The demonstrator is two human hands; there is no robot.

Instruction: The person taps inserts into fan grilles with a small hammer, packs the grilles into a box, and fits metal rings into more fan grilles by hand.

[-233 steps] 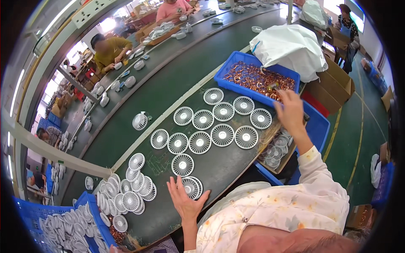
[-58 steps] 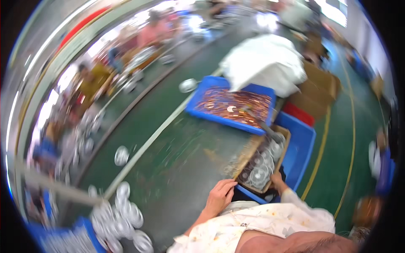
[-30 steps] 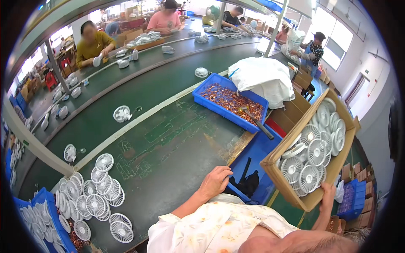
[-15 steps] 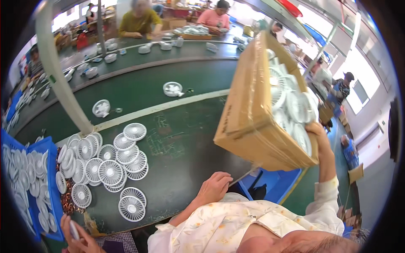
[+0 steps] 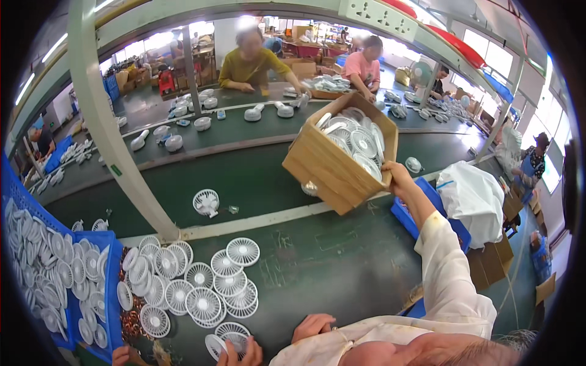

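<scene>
At the lower edge, the fingers of my right hand (image 5: 244,356) close on the rim of a white round fan grille (image 5: 215,346). Another grille (image 5: 233,333) lies against it. My left hand (image 5: 124,355) is mostly cut off at the lower left, below the blue crate (image 5: 110,287); its fingers barely show. Between the crate and my right hand lies a spread of white fan grilles (image 5: 200,276) on the dark green bench. Small copper-coloured pieces (image 5: 132,323) lie beneath the left end of the spread.
A co-worker's right hand (image 5: 400,177) holds a tilted cardboard box (image 5: 332,177) of grilles over the belt. Their other hand (image 5: 312,326) rests on the bench. A fan (image 5: 206,202) lies on the green belt. A metal post (image 5: 116,134) stands at left; a blue bin (image 5: 452,213) is right.
The view has tilted up. The co-worker's box has swung away from the bench toward the belt. My right hand has come to the grilles near the bench's front edge.
</scene>
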